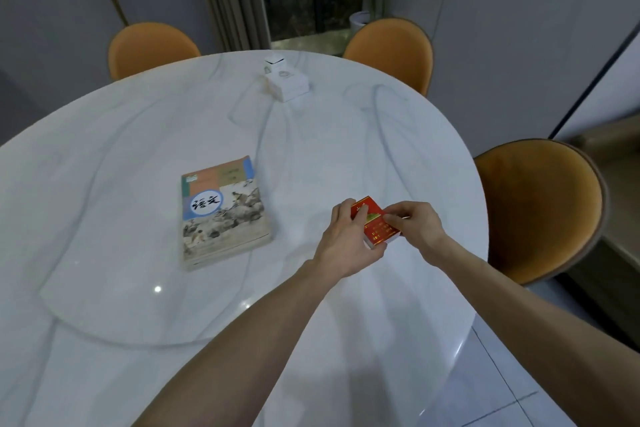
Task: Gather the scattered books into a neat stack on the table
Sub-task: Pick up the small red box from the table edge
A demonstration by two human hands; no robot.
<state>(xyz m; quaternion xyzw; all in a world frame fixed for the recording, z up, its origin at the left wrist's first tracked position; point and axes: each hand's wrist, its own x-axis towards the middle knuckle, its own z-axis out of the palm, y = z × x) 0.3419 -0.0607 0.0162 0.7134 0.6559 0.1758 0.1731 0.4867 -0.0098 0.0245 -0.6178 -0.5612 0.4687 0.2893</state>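
Both hands closed on a small red book (375,224): left hand (346,239) wrapped round its near left edge, right hand (415,224) pinching the far right corner, grip snug from both sides. Held at, or just above, the white marbled bench (346,135), right of centre; contact with the surface not clear. Gold lettering on the red cover, too small to read. Well apart to the left, a pile of flat textbooks (223,213) already squared up, top cover showing a painted landscape and "语文" in a blue oval. Judged stage: most gathering done, red book probably last to go on that pile. Farther back, small white boxes (285,78); orange chairs (391,48) around the rim.
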